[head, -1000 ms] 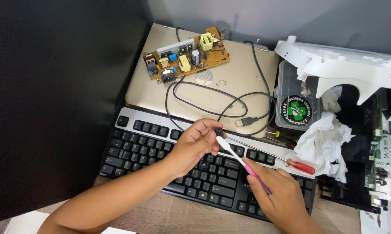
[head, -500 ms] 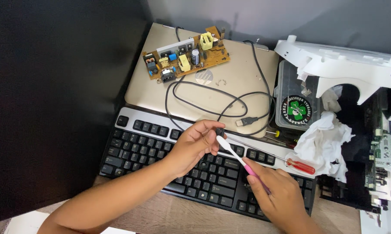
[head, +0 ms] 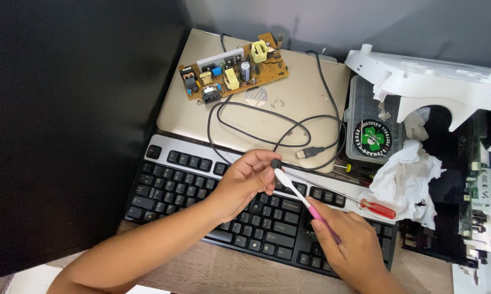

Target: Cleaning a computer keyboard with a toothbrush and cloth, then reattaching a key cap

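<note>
Black keycap (head: 276,163), pulled off, sits pinched in the left hand (head: 244,182) just above the keyboard (head: 202,188); the right hand (head: 347,245) grips a pink-and-white toothbrush (head: 302,198), bristles on the cap. Brushing looks underway; the other keys remain seated.

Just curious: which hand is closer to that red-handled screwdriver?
Right. The right hand holds a toothbrush just below-left of the screwdriver; the left hand pinches a small black piece farther left, over the keyboard.
</note>
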